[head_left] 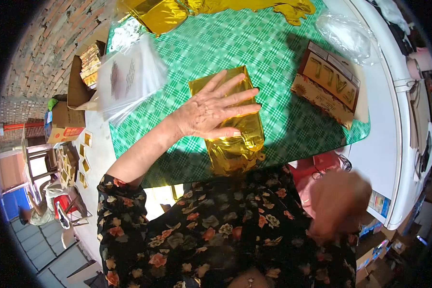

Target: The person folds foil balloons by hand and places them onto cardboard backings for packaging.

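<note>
My left hand (211, 108) lies flat with fingers spread on a folded gold foil balloon (230, 156), pressing it against the green checked tabletop. The foil is smooth under my palm and crumpled at its near end, where a small tab sticks out close to the table's edge. Off the table's near right side, my right hand (341, 204) is smeared by motion, and its fingers cannot be made out. Nothing can be seen for certain in it.
More gold foil (201, 7) lies along the far edge. Clear plastic bags (129, 79) are stacked at the left, near white strings (126, 36). A printed card pack reading "FALL" (329, 79) and a crumpled clear bag (345, 36) lie right. Cardboard boxes (67, 120) stand left; a person (48, 199) sits beyond.
</note>
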A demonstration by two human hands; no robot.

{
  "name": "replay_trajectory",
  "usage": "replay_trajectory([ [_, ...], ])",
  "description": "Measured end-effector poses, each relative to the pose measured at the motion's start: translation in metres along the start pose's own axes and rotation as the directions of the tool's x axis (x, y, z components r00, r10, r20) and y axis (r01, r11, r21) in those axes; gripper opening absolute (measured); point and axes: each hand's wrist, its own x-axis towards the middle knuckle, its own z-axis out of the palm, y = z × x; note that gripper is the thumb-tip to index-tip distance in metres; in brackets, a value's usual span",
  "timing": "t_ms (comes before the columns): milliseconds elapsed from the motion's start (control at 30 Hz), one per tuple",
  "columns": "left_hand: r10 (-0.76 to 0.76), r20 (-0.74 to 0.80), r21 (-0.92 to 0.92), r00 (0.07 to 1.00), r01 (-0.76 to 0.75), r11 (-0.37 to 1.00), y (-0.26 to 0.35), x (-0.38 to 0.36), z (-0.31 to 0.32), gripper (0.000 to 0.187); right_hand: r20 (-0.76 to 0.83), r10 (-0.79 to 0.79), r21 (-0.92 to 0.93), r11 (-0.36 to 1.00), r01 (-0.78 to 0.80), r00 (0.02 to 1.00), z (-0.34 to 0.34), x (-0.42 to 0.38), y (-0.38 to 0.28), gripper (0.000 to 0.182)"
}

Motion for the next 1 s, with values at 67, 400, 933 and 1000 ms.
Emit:
replay_trajectory([
  [67,0.005,-0.006,0.007,1.0,-0.005,1.0,0.0,0.0,0.001,0.068,-0.335,0.009,-0.527,0.827,-0.196,0.942,-0.017,-0.013,0.017,0.013],
  [400,0.006,0.011,0.015,1.0,-0.006,1.0,-0.002,0.0,0.001,0.07,-0.264,-0.114,-0.909,-0.304,-0.286,0.958,-0.111,-0.067,0.101,0.04],
  [933,0.005,0.04,0.025,0.999,-0.006,1.0,0.001,0.002,-0.006,0.074,-0.294,-0.277,-0.901,-0.24,-0.362,0.915,-0.126,-0.058,0.084,0.027],
  [1000,0.01,0.037,0.017,0.999,-0.01,1.0,0.001,0.002,-0.006,0.074,-0.268,-0.222,-0.909,-0.264,-0.323,0.937,-0.13,-0.056,0.082,0.027],
])
